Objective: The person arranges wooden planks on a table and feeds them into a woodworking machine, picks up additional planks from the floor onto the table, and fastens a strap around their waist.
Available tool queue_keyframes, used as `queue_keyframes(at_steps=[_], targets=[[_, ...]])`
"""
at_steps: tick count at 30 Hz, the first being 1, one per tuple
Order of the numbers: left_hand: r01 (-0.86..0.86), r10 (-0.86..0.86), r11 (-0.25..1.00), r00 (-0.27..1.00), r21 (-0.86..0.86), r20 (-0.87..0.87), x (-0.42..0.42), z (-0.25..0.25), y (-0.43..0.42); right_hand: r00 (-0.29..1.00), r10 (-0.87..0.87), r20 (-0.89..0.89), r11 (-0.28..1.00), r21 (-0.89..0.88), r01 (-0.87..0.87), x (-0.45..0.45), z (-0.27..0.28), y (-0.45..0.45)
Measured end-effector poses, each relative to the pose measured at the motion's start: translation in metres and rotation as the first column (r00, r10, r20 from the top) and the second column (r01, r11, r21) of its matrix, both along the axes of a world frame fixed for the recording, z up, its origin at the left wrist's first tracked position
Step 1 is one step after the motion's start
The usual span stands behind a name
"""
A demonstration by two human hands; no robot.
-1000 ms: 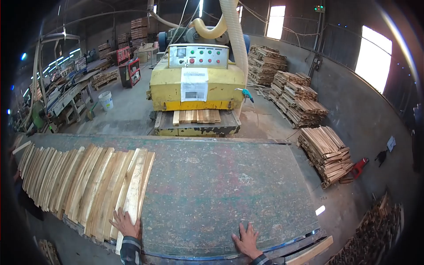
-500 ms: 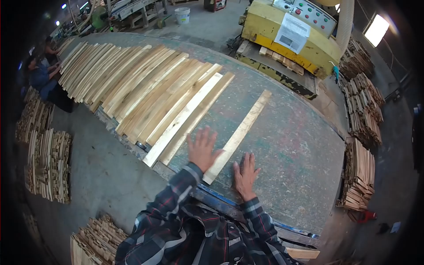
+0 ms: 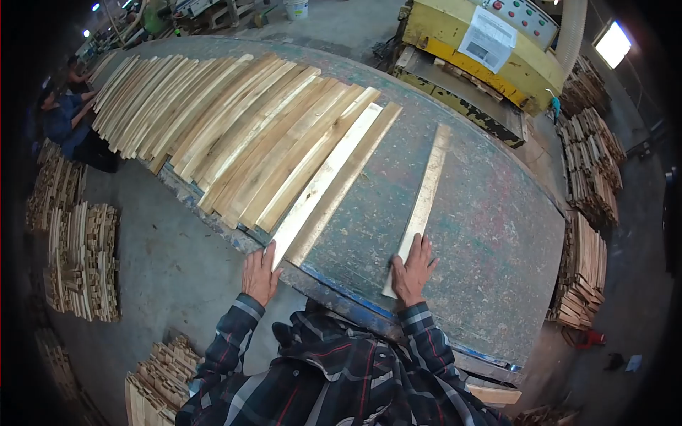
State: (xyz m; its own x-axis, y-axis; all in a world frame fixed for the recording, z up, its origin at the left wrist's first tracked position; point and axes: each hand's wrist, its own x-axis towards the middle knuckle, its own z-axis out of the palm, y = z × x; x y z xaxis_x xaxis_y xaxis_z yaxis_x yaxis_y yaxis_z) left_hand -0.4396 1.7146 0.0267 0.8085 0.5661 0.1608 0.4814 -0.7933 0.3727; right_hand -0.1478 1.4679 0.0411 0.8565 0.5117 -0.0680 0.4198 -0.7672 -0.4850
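My left hand (image 3: 261, 275) is closed around the near end of a pale wooden slat (image 3: 327, 181), at the table's front edge. Beside that slat lies a browner wooden slat (image 3: 348, 181), its near end just right of my left fingers. My right hand (image 3: 414, 271) is on the lower part of a separate wooden slat (image 3: 428, 177), thumb at its left edge and fingers over its top. Part of this slat is hidden under the hand. A long row of wooden slats (image 3: 234, 128) lies side by side to the left.
The worn table (image 3: 497, 248) extends right. A yellow machine (image 3: 462, 35) with a button panel stands behind it. Slat stacks (image 3: 82, 263) stand on the floor at left, with more slat stacks (image 3: 579, 273) at right. Another person (image 3: 67, 121) is at the far left.
My left hand has moved left from the separate slat to the pale slat's near end. My right hand has gone from bare tabletop onto the separate slat, whose near end has swung right.
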Motion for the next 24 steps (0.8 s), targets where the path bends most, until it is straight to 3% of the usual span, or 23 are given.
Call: queue_keyframes(at_steps=[3, 7, 11, 14, 15, 18, 20, 22, 23, 24], targets=[[0.121, -0.121, 0.991, 0.993, -0.051, 0.002, 0.017, 0.015, -0.003, 0.999, 0.01, 0.035, 0.99, 0.143, -0.015, 0.011, -0.011, -0.024], [0.243, -0.235, 0.969, 0.963, -0.053, 0.13, 0.054, 0.018, -0.027, 0.997, 0.046, 0.063, 0.99, 0.128, -0.054, 0.009, -0.002, -0.027], [0.351, -0.327, 0.927, 0.929, -0.135, 0.172, 0.093, 0.018, -0.053, 0.999, 0.004, 0.038, 0.975, 0.221, -0.012, -0.002, -0.004, -0.03], [0.446, -0.399, 0.867, 0.889, -0.223, 0.226, 0.116, 0.015, -0.066, 0.996, -0.079, 0.031, 0.977, 0.199, 0.071, -0.014, -0.008, -0.041], [0.491, -0.431, 0.825, 0.867, -0.281, 0.251, 0.125, 0.021, -0.067, 0.985, -0.101, 0.14, 0.991, 0.096, 0.088, -0.017, -0.01, -0.047], [0.531, -0.365, 0.761, 0.826, -0.374, 0.429, 0.133, -0.027, -0.062, 0.95, -0.158, 0.27, 0.986, -0.017, 0.169, -0.02, 0.023, -0.055], [0.383, -0.22, 0.692, 0.919, -0.612, 0.327, 0.137, -0.001, -0.056, 0.963, -0.211, 0.168, 0.977, -0.001, 0.214, -0.017, 0.047, -0.058], [0.267, -0.176, 0.621, 0.964, -0.737, 0.2, 0.138, 0.011, -0.043, 0.963, -0.256, 0.078, 0.966, 0.067, 0.252, -0.009, 0.049, -0.058], [0.217, -0.252, 0.722, 0.967, -0.656, 0.043, 0.141, 0.021, -0.042, 0.96, -0.276, 0.042, 0.955, 0.124, 0.269, -0.003, 0.04, -0.059], [0.276, -0.314, 0.807, 0.949, -0.522, 0.017, 0.142, 0.02, -0.039, 0.958, -0.288, 0.004, 0.942, 0.179, 0.283, 0.001, 0.031, -0.06]])
